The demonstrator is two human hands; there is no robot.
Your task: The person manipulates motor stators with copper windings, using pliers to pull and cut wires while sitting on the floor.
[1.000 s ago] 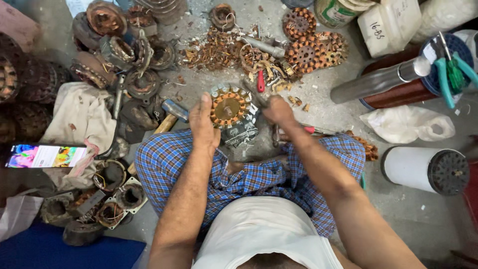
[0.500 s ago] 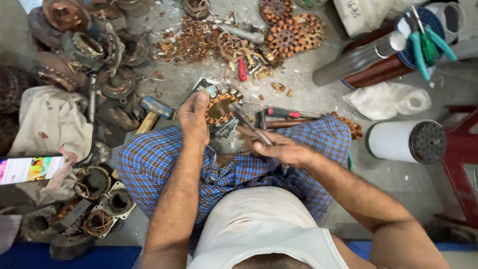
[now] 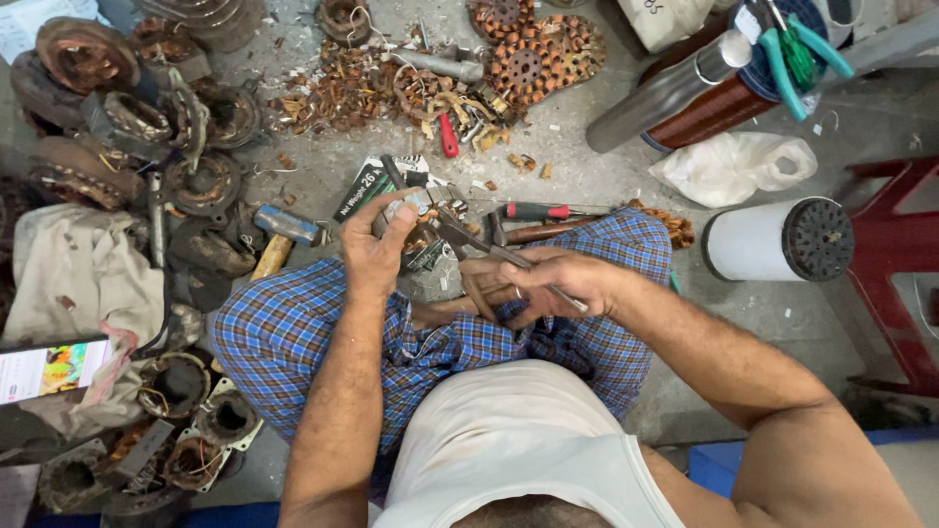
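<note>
Left hand: my left hand is closed over the top of the stator, fingers curled round its near rim, thumb on the side. I hold it tilted on my lap, just past my knees.
Right hand: my right hand is shut round a thin metal tool; its tip reaches into the stator, its other end sticks out past my fingers. A dark strap or handle loops under this hand; I cannot tell what it is.
Stator: in front of me, above the blue checked cloth, its copper windings partly hidden by my left hand.
Room to move: little. A hammer lies just left of my left hand, a red-handled screwdriver just beyond the stator, and old motor housings crowd the floor to the left. Bare concrete opens ahead to the right.
Edges: a red stool stands at the right, well apart from my right arm.
Containers: a white cylinder with a dark perforated end lies on its side near my right knee; I cannot see inside it. A white plastic bag sits crumpled beyond it, contents hidden.
Scrap: cut copper wire is heaped further out, beside two wound rotors.
</note>
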